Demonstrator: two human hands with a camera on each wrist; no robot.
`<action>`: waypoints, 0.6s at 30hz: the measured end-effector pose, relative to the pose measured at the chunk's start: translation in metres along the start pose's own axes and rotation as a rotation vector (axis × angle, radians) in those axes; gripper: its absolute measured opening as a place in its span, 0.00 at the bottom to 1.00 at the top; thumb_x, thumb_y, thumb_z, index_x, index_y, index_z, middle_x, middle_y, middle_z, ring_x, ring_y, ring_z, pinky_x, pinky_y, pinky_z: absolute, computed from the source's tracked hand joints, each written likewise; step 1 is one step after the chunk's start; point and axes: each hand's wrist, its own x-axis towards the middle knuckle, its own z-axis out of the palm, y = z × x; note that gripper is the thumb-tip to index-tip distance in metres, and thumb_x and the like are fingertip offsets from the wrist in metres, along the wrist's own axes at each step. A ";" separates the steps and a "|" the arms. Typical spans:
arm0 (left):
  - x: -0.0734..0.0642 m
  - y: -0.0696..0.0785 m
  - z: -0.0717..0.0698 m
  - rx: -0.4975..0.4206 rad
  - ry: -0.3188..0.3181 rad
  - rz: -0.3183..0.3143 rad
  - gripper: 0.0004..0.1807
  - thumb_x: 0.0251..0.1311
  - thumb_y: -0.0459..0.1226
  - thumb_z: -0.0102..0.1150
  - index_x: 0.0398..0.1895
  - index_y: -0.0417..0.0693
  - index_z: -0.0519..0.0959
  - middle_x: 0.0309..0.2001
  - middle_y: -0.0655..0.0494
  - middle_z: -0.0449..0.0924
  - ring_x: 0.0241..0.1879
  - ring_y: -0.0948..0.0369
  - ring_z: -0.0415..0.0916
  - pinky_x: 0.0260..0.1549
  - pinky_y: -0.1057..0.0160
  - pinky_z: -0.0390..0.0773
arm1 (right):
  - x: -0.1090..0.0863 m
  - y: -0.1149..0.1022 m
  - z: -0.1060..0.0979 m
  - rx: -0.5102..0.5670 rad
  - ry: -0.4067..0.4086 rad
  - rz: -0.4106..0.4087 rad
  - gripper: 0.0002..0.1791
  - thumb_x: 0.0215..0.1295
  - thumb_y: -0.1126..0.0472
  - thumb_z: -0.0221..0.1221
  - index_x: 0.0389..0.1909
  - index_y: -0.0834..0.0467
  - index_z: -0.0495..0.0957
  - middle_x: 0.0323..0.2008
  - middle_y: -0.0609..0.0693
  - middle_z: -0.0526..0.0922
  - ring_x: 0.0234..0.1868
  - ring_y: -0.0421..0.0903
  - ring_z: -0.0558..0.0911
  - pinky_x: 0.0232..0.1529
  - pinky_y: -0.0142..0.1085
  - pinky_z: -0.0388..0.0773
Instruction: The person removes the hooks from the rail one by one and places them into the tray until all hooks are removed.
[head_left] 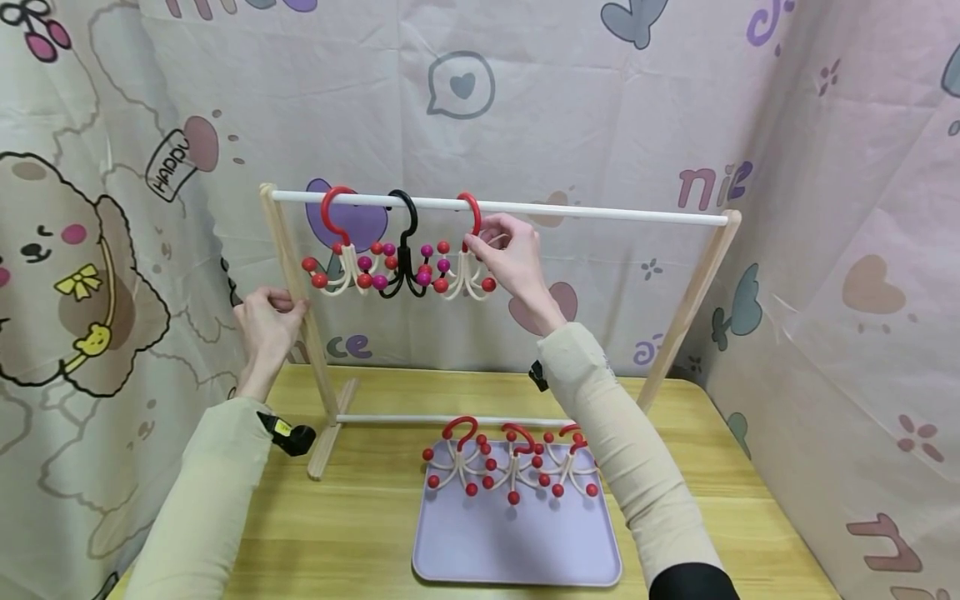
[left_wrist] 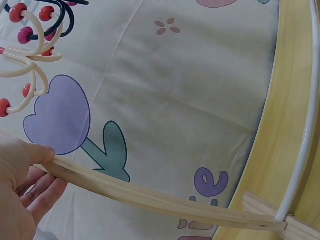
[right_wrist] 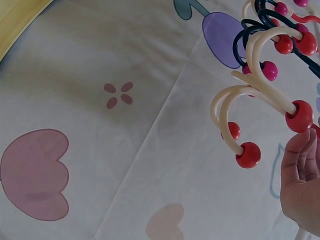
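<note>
A wooden rack holds a white top rail (head_left: 615,213) with three claw-shaped hangers on it. The left hanger (head_left: 347,265) has a red hook and cream prongs with red balls; the middle hanger (head_left: 405,265) is black with magenta balls. My right hand (head_left: 516,257) pinches the right hanger (head_left: 467,271), red-hooked with cream prongs, near the base of its hook, which sits over the rail. In the right wrist view, those fingertips are partly hidden behind a red ball (right_wrist: 300,116). My left hand (head_left: 268,325) holds the rack's left post (left_wrist: 125,192) between thumb and fingers.
On the wooden table (head_left: 375,517), a lilac tray (head_left: 517,550) carries three more red-hooked hangers (head_left: 513,471) at its far edge. The lower white rail (head_left: 405,418) runs behind the tray. The right post (head_left: 690,308) leans outward at its foot. Printed curtains (head_left: 562,108) surround the table.
</note>
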 end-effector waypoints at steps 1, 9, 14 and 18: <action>0.000 0.000 0.000 0.002 0.000 0.001 0.16 0.63 0.38 0.64 0.45 0.31 0.82 0.41 0.33 0.84 0.46 0.43 0.78 0.37 0.65 0.67 | 0.000 0.000 0.000 0.001 0.001 -0.002 0.11 0.63 0.64 0.66 0.43 0.67 0.83 0.30 0.57 0.83 0.24 0.34 0.79 0.29 0.24 0.75; 0.001 0.000 0.000 0.002 0.002 0.005 0.16 0.62 0.37 0.65 0.44 0.31 0.82 0.41 0.33 0.84 0.46 0.43 0.78 0.40 0.63 0.67 | 0.001 -0.001 -0.001 0.080 0.008 0.019 0.09 0.64 0.68 0.63 0.42 0.69 0.82 0.31 0.64 0.86 0.29 0.60 0.85 0.30 0.33 0.83; 0.001 0.000 -0.001 -0.005 -0.011 -0.002 0.16 0.63 0.37 0.64 0.45 0.31 0.81 0.42 0.32 0.84 0.48 0.42 0.77 0.42 0.62 0.67 | 0.001 -0.001 -0.001 0.080 0.004 0.011 0.10 0.65 0.68 0.63 0.43 0.70 0.81 0.33 0.66 0.87 0.25 0.49 0.85 0.36 0.46 0.86; 0.000 0.001 -0.002 -0.001 -0.015 -0.006 0.16 0.63 0.37 0.64 0.45 0.31 0.81 0.42 0.32 0.83 0.51 0.42 0.76 0.43 0.62 0.66 | 0.000 -0.001 -0.002 0.097 0.005 0.007 0.09 0.65 0.69 0.63 0.42 0.71 0.80 0.34 0.68 0.86 0.25 0.47 0.85 0.35 0.44 0.86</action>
